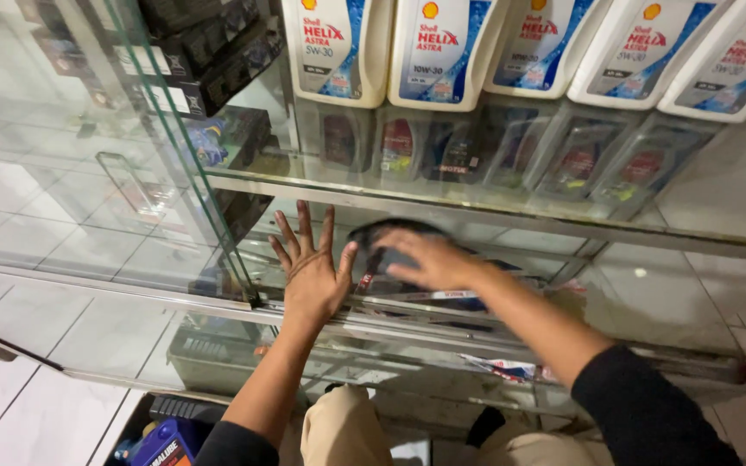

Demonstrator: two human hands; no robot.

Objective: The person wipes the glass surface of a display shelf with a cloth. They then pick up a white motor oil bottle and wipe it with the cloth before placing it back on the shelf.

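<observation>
At lower left of the frame I see a blue can (164, 443), and just left of centre my left hand (311, 269) lies open, fingers spread flat on the glass shelf (114, 250). Beside it at centre, my right hand (429, 259) presses a dark cloth (388, 231) against the glass, fingers blurred; white jugs (442, 47) line the top.

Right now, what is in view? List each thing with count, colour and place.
oil bottles: five, white with blue labels, in a row on the countertop
glass display case: one, clear with metal frame, across the middle
dark boxes: a few, black, upper left behind glass
small packs: several, dark and red, on the top shelf inside
blue bottle: one, bottom left
cloth: one, dark, under the right hand
left hand: flat on the glass, fingers spread
right hand: blurred, on the cloth
</observation>
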